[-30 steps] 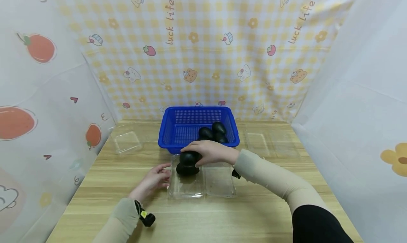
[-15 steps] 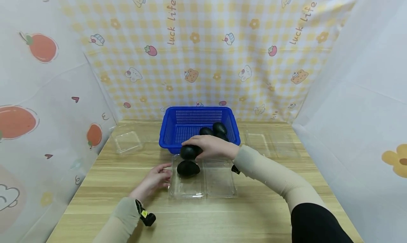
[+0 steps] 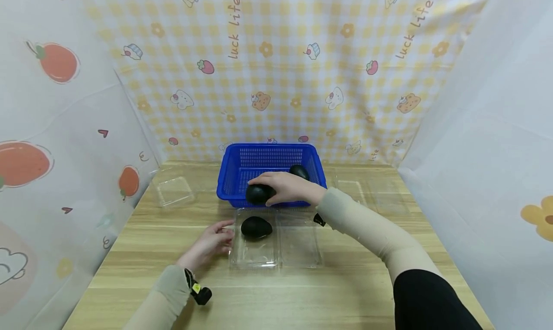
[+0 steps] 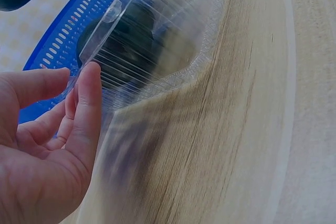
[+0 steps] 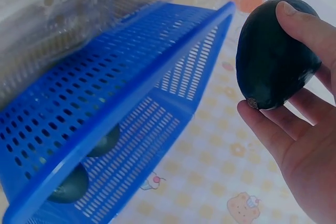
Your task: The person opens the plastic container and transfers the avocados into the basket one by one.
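- Fingers [image 5: 302, 22] of my right hand [image 3: 287, 188] curl round a dark avocado [image 3: 259, 194], held over the blue basket's [image 3: 270, 153] front rim.
- Left hand [image 3: 209, 243] rests relaxed, fingertips touching the clear tray's [image 3: 255, 258] left edge.
- Second avocado [image 3: 256, 227] lies in that tray.

A clear plastic box [image 3: 174, 192] sits near the table's [image 3: 345, 291] far left corner, another clear box [image 3: 352, 192] far right.
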Available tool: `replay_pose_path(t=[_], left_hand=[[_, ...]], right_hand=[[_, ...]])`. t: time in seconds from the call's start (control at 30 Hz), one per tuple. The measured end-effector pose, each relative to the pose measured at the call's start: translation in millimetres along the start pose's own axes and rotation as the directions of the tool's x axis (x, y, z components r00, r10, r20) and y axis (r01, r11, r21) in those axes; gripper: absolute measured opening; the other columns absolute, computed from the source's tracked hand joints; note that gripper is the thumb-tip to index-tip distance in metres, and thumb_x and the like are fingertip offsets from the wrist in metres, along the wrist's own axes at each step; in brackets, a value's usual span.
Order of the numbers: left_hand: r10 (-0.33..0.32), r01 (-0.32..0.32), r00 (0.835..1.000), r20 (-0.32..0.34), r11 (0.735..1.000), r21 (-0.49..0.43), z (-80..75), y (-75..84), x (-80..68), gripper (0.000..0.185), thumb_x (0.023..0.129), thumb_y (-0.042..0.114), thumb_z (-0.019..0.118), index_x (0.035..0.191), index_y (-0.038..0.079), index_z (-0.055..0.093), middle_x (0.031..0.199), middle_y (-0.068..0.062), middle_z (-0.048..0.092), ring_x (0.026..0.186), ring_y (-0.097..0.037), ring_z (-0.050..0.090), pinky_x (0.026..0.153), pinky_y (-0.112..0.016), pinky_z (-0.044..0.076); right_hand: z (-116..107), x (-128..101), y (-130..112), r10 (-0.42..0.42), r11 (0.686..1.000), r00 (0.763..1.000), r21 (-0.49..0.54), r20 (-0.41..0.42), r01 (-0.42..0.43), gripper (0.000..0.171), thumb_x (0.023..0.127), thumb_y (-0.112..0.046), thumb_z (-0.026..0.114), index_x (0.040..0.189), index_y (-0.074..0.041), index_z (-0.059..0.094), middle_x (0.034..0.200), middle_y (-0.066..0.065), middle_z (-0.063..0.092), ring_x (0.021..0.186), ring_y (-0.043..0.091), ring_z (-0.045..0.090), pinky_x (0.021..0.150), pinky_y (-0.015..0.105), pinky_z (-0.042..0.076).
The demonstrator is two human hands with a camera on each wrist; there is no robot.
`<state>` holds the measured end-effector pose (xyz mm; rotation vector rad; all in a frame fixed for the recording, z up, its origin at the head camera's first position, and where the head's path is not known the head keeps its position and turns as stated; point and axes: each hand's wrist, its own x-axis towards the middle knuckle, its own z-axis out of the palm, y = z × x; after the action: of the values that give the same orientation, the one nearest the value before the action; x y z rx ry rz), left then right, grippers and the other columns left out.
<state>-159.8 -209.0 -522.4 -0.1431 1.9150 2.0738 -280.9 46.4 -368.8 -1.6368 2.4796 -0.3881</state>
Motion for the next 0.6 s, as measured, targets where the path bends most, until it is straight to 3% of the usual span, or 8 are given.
replay_pose_path(t=[0.27, 0.6], left_hand=[[0.002, -0.002, 1.000, -0.001, 1.000, 0.001, -1.7, -1.4, 1.6, 0.055, 0.095, 0.000, 0.054, 0.144, -0.009, 0.031, 0.099, -0.011, 0.056, 0.080, -0.017, 0.058, 0.064, -0.028, 0.055], [-0.006, 0.005, 1.000, -0.004, 1.000, -0.001, -1.7, -3.2, 1.3, 0.055, 0.094, -0.001, 0.054, 0.144, -0.009, 0.032, 0.101, -0.014, 0.055, 0.081, -0.019, 0.058, 0.065, -0.029, 0.055]], right_hand=[[-12, 8, 7, 0.029, 0.999, 0.999, 0.028, -0.032, -0.028, 0.071, 0.083, -0.021, 0.079, 0.146, -0.021, 0.045, 0.146, 0.002, 0.045, 0.132, 0.020, 0.042, 0.106, 0.037, 0.038], [-12, 17, 18, 0.046, 0.998, 0.998, 0.042, -0.035, -0.044, 0.071, 0.082, -0.019, 0.079, 0.145, -0.020, 0.046, 0.145, 0.001, 0.046, 0.131, 0.020, 0.043, 0.104, 0.036, 0.040]])
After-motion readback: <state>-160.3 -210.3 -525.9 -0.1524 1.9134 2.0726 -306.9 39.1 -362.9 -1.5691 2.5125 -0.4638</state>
